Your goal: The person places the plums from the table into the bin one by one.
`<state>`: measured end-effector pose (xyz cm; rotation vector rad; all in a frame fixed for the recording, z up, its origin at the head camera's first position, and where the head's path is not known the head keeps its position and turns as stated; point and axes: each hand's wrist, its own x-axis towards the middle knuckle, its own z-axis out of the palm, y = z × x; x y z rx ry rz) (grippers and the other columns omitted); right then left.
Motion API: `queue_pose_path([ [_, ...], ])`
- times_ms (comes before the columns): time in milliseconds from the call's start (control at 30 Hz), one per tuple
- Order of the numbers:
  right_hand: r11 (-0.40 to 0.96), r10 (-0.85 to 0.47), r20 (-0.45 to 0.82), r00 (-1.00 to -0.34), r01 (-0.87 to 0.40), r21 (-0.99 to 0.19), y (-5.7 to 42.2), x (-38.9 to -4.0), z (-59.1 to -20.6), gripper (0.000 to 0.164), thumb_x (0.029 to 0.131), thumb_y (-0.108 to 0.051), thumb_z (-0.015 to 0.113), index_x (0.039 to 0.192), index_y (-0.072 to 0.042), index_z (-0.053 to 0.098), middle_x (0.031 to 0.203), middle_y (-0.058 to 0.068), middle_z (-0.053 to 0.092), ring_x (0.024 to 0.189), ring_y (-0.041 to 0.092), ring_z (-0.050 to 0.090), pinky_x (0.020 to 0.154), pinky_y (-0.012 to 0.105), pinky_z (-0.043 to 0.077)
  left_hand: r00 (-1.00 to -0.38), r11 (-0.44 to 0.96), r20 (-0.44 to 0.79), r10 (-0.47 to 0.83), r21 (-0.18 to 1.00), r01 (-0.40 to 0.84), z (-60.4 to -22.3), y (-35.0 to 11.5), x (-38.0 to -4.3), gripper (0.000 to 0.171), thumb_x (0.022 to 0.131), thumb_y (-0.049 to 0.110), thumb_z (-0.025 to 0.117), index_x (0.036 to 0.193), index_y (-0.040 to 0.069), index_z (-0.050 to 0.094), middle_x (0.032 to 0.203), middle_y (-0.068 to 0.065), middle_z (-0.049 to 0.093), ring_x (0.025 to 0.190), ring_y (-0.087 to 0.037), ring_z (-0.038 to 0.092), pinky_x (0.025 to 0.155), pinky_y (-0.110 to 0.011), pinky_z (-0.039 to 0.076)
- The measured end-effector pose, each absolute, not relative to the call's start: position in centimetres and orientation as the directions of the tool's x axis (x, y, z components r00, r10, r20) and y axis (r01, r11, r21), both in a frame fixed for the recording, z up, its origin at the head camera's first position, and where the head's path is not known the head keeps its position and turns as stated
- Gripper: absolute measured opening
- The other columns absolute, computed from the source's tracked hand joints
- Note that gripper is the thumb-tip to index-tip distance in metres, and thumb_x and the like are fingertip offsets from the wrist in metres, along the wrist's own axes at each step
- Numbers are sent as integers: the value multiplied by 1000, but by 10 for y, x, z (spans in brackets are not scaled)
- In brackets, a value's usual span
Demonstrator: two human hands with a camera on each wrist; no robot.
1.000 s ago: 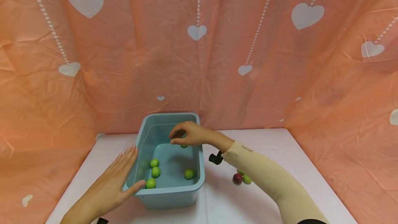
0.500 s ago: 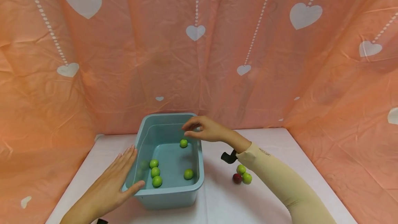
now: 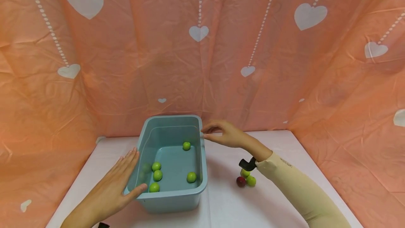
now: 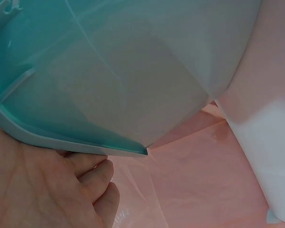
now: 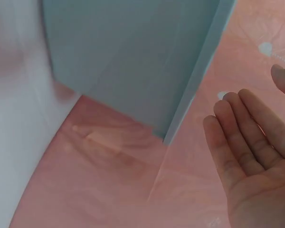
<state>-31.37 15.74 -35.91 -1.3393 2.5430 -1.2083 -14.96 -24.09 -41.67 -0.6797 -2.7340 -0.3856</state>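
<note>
My left hand (image 3: 109, 187) rests on the left rim of a blue-grey plastic tub (image 3: 177, 194), its fingers straight. In the left wrist view, that hand (image 4: 47, 180) lies along the outside of the rim. My right hand (image 3: 226, 134) hovers at the tub's far right edge, fingers loosely bent and holding nothing. The right wrist view shows this hand (image 5: 254, 152) with an empty palm, apart from the tub wall (image 5: 128, 57). Inside the tub lie several small round green fruits, among them one at the back (image 3: 186, 146) and one at front right (image 3: 191, 177).
Right of the tub, on the white tablecloth (image 3: 227, 200), a dark red round fruit (image 3: 241, 181) and two green ones (image 3: 251, 181) sit close together below my right forearm. Orange-pink sheeting (image 3: 177, 62) with white hearts hangs behind and at both sides.
My right hand has moved right, from above the tub's inside to its right rim, uncovering the back green fruit. The front-left green fruit has rolled slightly. My left hand stays put.
</note>
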Motion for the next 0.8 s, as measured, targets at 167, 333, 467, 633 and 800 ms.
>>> queue_pose_path([
  [167,374,-674,324,-664,-685,-625,176,-309,-366,27,101,-18,77,125,-5,76,118,5,77,109,19,72,104,48,59,-843,852,348,410,185,491,-417,-241,-149,98,100,56,71,164,-7,33,173,-25,29,158,-44,32,125,-11,-11],
  [333,442,-638,307,-706,-662,-606,195,-305,-376,26,101,-23,77,124,-11,78,116,-1,76,109,16,72,103,46,60,-839,851,351,415,175,494,-417,-242,-150,99,98,57,72,164,-7,34,172,-25,30,157,-44,33,125,-12,-11],
  [467,454,-623,299,-723,-646,-614,208,-302,-385,25,101,-22,78,123,-10,78,119,-2,76,109,17,72,103,45,59,-842,854,345,414,174,491,-417,-242,-150,99,99,57,71,164,-7,33,173,-25,29,159,-42,32,126,-13,-10],
  [633,474,-603,305,-737,-639,-606,223,-297,-396,22,101,-22,78,120,-10,78,118,-2,76,107,16,72,101,44,60,-828,847,366,425,161,506,-418,-243,-151,100,98,56,73,164,-8,34,172,-26,31,159,-40,31,126,-13,-10],
  [800,513,-579,302,-758,-626,-587,236,-293,-409,22,101,-24,78,120,-12,78,117,-4,76,106,15,72,100,45,61,-829,847,372,417,172,503,-418,-242,-150,98,98,54,74,164,-7,34,172,-25,30,160,-40,30,127,-13,-8],
])
